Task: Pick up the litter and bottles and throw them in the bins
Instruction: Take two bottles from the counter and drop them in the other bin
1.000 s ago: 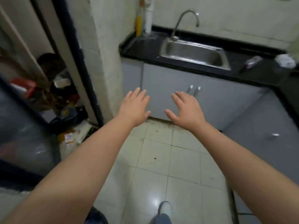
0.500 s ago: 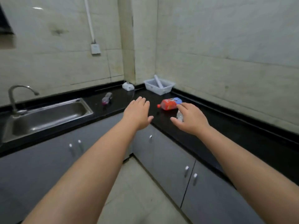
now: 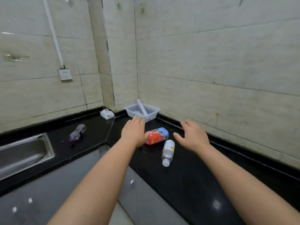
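A red, white and blue carton (image 3: 157, 135) lies on its side on the black countertop (image 3: 186, 181). Just in front of it lies a clear plastic bottle (image 3: 168, 151) with a white label, cap toward me. Another clear bottle (image 3: 78, 132) with a pink end lies near the sink. My left hand (image 3: 134, 131) hovers open at the carton's left end, hiding part of it. My right hand (image 3: 194, 137) is open to the right of the carton and bottle, touching neither. No bin is in view.
A white perforated basket (image 3: 152, 112) with a white tube in it stands in the corner. A small white box (image 3: 106, 114) sits left of it. The steel sink (image 3: 24, 153) is at the left. Grey cabinet doors (image 3: 146, 200) run under the counter.
The view has swung from the floor and sink to the counter corner and come closer. Both open hands have moved forward over the counter, either side of the carton.
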`<action>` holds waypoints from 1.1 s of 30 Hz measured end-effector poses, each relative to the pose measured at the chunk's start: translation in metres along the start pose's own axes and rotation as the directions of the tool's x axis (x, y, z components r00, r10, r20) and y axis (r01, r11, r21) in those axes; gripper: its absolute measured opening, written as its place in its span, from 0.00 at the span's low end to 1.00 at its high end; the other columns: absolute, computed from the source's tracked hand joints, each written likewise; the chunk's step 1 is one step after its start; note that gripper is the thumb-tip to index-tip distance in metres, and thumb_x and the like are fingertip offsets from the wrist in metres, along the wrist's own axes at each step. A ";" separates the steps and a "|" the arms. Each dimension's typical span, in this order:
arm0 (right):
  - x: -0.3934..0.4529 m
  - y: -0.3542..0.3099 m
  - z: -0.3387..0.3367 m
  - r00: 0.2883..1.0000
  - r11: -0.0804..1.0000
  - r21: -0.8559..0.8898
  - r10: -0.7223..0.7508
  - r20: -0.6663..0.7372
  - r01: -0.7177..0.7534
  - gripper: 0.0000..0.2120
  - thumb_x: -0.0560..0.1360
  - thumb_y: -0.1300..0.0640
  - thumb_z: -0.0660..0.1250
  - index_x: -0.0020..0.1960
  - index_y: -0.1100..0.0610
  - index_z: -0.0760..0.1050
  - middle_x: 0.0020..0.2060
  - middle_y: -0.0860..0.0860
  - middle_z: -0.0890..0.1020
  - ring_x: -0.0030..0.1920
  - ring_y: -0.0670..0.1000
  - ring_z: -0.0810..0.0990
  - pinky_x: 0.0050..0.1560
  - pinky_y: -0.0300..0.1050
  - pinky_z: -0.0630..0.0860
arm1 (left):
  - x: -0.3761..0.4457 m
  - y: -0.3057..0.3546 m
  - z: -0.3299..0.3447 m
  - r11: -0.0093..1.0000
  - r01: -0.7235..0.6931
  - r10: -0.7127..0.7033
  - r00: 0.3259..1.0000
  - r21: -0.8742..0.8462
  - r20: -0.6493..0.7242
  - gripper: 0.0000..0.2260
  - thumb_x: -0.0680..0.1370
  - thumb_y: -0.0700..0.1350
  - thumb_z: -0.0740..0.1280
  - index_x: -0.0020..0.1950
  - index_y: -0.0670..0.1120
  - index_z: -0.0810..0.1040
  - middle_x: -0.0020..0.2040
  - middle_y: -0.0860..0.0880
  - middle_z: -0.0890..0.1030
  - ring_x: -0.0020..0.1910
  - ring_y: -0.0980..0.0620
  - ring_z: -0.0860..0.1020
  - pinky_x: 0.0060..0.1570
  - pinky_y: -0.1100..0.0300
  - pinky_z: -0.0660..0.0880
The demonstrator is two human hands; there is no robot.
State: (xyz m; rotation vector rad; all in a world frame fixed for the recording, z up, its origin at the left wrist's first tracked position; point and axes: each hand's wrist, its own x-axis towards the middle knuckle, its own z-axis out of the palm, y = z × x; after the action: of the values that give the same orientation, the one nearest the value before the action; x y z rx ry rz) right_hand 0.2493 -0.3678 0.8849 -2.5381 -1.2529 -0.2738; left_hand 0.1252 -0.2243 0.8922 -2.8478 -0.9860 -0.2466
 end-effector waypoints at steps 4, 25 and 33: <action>0.051 -0.012 0.040 0.998 0.999 0.002 0.032 0.054 -0.032 0.23 0.77 0.46 0.60 0.65 0.61 0.68 0.65 0.55 0.73 0.65 0.55 0.70 0.61 0.49 0.72 | 0.049 -0.040 0.030 1.000 0.002 -0.002 1.000 -0.004 0.031 0.26 0.80 0.53 0.59 0.73 0.40 0.60 0.75 0.44 0.63 0.76 0.47 0.56 0.74 0.53 0.58; 0.146 0.001 0.288 0.565 0.677 -0.105 0.680 0.468 -0.728 0.42 0.72 0.48 0.69 0.74 0.55 0.46 0.64 0.59 0.66 0.60 0.61 0.75 0.55 0.51 0.76 | 0.278 -0.107 0.269 0.970 -0.167 0.230 0.867 -0.179 0.442 0.26 0.78 0.54 0.64 0.70 0.41 0.64 0.69 0.44 0.69 0.70 0.46 0.67 0.67 0.53 0.67; 0.189 0.025 0.303 0.564 0.569 0.093 0.755 0.335 -0.817 0.30 0.72 0.55 0.71 0.67 0.61 0.60 0.65 0.58 0.67 0.59 0.61 0.75 0.55 0.53 0.76 | 0.314 -0.087 0.313 0.906 0.052 0.155 0.882 -0.420 0.445 0.18 0.77 0.44 0.67 0.62 0.40 0.67 0.60 0.39 0.77 0.57 0.41 0.78 0.55 0.50 0.77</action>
State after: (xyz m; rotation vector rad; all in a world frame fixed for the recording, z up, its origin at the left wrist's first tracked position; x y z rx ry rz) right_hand 0.3946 -0.1376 0.6520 -2.6623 -0.0461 0.4145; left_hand 0.3505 0.0843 0.6506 -3.4274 -1.0276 0.3012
